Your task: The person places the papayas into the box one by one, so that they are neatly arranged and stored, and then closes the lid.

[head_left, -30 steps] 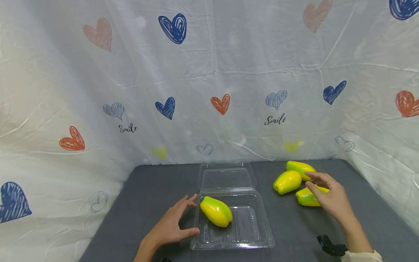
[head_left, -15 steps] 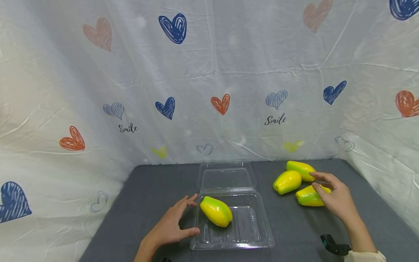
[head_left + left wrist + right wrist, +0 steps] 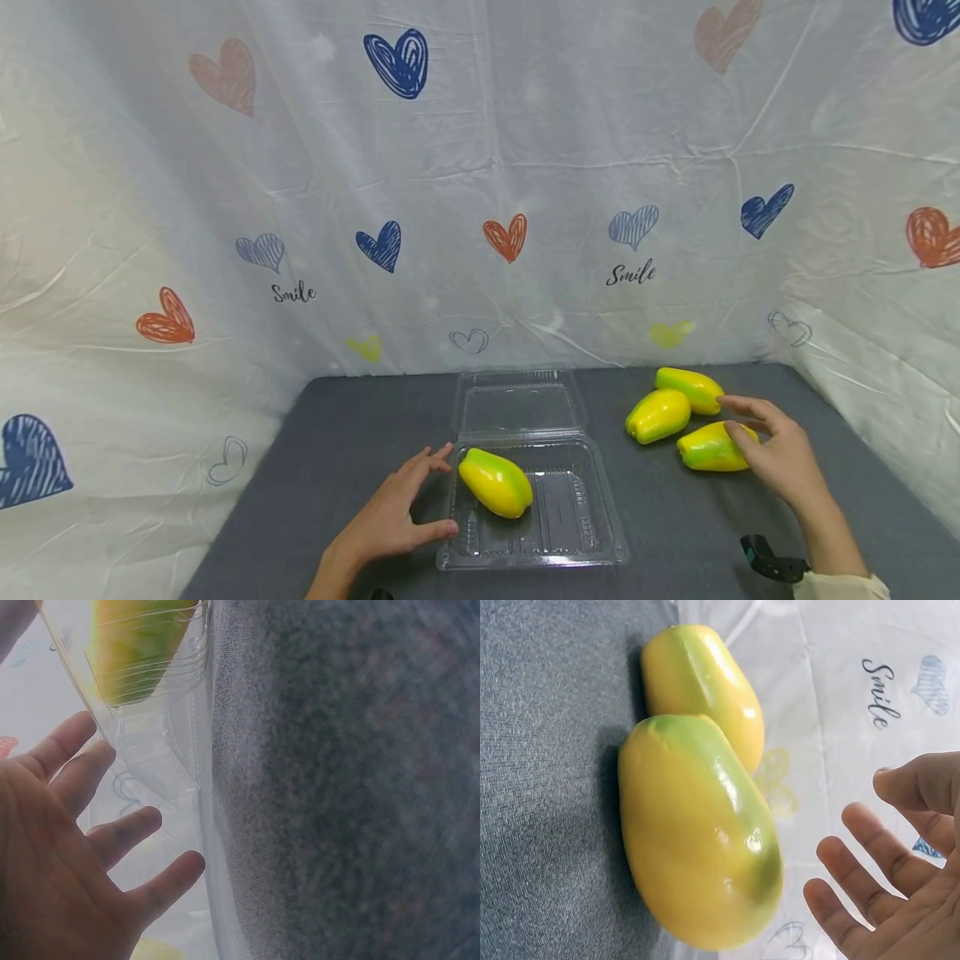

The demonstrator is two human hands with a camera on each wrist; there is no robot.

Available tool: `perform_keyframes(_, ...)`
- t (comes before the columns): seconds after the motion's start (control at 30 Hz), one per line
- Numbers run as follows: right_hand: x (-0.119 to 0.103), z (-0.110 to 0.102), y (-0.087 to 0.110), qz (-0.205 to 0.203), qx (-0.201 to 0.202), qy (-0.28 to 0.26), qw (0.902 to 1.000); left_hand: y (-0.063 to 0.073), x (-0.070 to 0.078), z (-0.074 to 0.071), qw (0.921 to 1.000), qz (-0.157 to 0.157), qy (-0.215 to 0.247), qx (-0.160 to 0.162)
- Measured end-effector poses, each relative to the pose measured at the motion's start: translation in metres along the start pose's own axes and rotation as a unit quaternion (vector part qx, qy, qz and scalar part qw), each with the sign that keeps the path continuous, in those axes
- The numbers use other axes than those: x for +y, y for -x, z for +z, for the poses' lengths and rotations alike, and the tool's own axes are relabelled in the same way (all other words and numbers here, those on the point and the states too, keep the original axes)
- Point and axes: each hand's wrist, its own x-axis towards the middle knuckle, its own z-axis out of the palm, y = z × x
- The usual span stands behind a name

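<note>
A yellow-green papaya (image 3: 495,483) lies in the left part of a clear plastic clamshell box (image 3: 555,546); the lid (image 3: 517,408) is folded back behind it. My left hand (image 3: 393,512) is at the box's left side with fingers spread; its fingertips (image 3: 88,724) are close against the plastic wall. On the right lie three more papayas: a near one (image 3: 708,450), a left one (image 3: 657,415) and a back one (image 3: 693,390). My right hand (image 3: 780,446) hovers above and right of the near papaya, fingers apart, holding nothing. In the right wrist view, two papayas (image 3: 697,832) show, apart from the fingers.
A dark grey cloth (image 3: 360,417) covers the table. Behind and at both sides hangs a white curtain (image 3: 555,167) printed with hearts. A black strap-like piece (image 3: 772,562) is by my right wrist.
My right hand has drifted slightly right, away from the papayas, uncovering more of the near one. The left hand, box and papayas stay in place.
</note>
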Motion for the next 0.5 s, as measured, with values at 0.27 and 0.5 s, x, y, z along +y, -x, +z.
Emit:
perform_keyframes(0.27,0.0037,-0.0014,-0.0001,0.016,-0.015,0.01,0.9997,0.0011,-0.0014,0.0009,1.0,0.007,0.004,0.0)
perform_keyframes(0.5,0.0077,-0.0004,-0.0003,0.034,-0.046,0.002,0.9984,0.0012,-0.0012,0.0014,1.0,0.005,0.003,0.003)
